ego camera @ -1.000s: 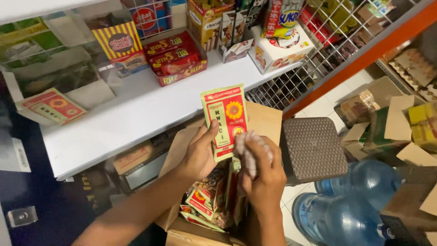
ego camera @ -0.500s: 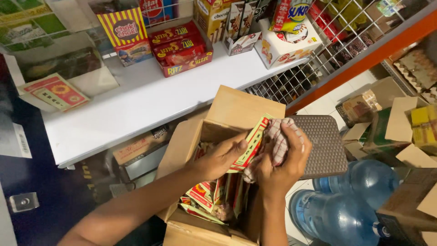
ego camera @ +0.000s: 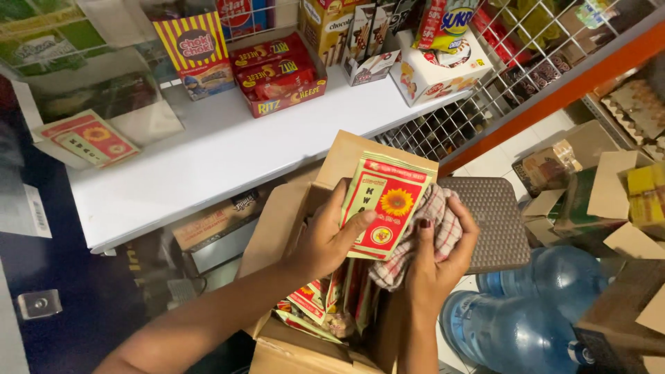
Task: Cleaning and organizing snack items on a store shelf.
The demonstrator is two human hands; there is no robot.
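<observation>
Left hand (ego camera: 325, 239) curls around a red-green sunflower seed packet (ego camera: 386, 204), thumb across its face, held above the open cardboard box (ego camera: 291, 346). Right hand (ego camera: 436, 260) is closed on a checked cloth (ego camera: 433, 221) pressed against the packet's edge. Packet looks light, thin, crinkly and probably slick; pinching the flat sides suits it. More packets (ego camera: 318, 305) stand in the box below a white shelf (ego camera: 208, 166); blue water jugs (ego camera: 533, 318) crowd the floor.

White shelf (ego camera: 228, 159): red cracker box (ego camera: 277, 73), striped yellow snack box (ego camera: 195, 52), white carton (ego camera: 436, 69), clear stand with sunflower-seed packet (ego camera: 86, 138). Floor (ego camera: 495, 163) has open cardboard box (ego camera: 305, 346), water jugs (ego camera: 533, 305).
</observation>
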